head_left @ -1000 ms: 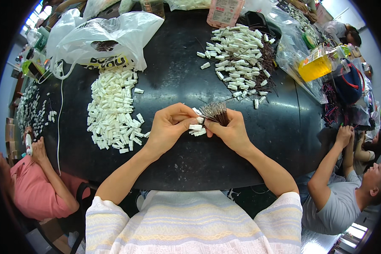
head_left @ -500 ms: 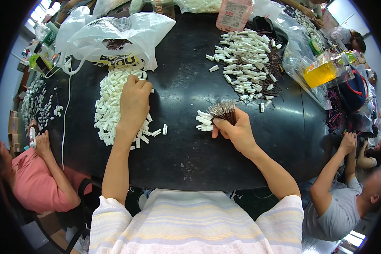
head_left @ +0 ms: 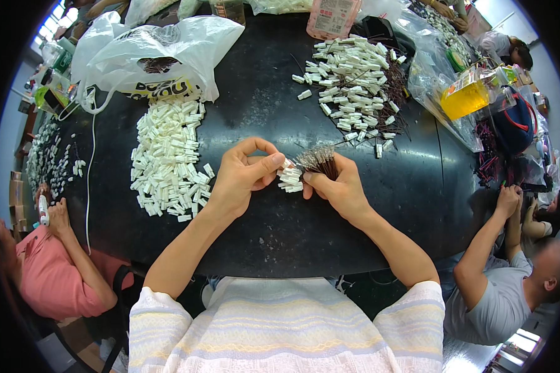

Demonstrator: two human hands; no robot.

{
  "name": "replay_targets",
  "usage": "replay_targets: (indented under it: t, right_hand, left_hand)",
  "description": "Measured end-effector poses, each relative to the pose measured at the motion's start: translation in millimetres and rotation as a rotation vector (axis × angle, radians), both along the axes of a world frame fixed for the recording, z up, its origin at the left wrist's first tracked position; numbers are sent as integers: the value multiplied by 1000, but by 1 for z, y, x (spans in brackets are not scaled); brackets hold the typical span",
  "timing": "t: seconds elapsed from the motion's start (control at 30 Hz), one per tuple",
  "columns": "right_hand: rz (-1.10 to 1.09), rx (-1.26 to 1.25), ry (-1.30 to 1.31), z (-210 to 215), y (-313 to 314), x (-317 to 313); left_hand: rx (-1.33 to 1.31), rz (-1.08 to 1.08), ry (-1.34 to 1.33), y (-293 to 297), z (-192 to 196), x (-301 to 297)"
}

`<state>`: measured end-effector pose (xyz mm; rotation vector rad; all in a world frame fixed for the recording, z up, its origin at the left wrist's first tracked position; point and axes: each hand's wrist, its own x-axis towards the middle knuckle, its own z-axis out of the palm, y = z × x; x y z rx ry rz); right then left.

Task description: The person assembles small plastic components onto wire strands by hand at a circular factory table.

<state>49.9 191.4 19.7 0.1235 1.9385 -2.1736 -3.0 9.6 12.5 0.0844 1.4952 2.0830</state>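
Observation:
My right hand (head_left: pixel 347 191) is closed round a bundle of thin brown wires (head_left: pixel 322 163) with bare metal ends fanned upward. Several small white plastic connectors (head_left: pixel 290 181) stick out on the left of this bundle, by the right thumb. My left hand (head_left: pixel 246 174) meets it there, thumb and forefinger pinching a white connector (head_left: pixel 287 164) that their tips partly cover. Loose white connectors form a heap (head_left: pixel 165 155) on the dark table to my left. Beyond my right hand lies another heap of white connectors (head_left: pixel 353 81) with brown wires attached.
A white plastic bag (head_left: pixel 162 56) stands behind the left heap, with a white cord (head_left: pixel 92 180) running down beside it. At the back are a pink-filled container (head_left: pixel 331 18) and clear bags. A bottle of yellow liquid (head_left: pixel 463 96) lies right. Co-workers sit on both sides.
My left hand has moved from the left heap, right and nearer, to the bundle, bringing a white connector. My right hand has stayed almost in place. The whole view has shifted slightly.

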Motion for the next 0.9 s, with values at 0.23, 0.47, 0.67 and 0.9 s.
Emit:
replay_targets:
  t: [0.23, 0.47, 0.67, 0.9]
  right_hand:
    - [-6, 77, 1, 0, 0, 1]
    - [-41, 33, 19, -1, 0, 1]
    - [-62, 67, 86, -14, 3, 4]
    - [-23, 94, 112, -13, 4, 4]
  left_hand:
    - [2, 7, 3, 2, 1, 3]
    - [-68, -19, 113, 6, 0, 10]
    - [-44, -28, 123, 10, -3, 11]
    - [-82, -52, 222, 11, -4, 14]
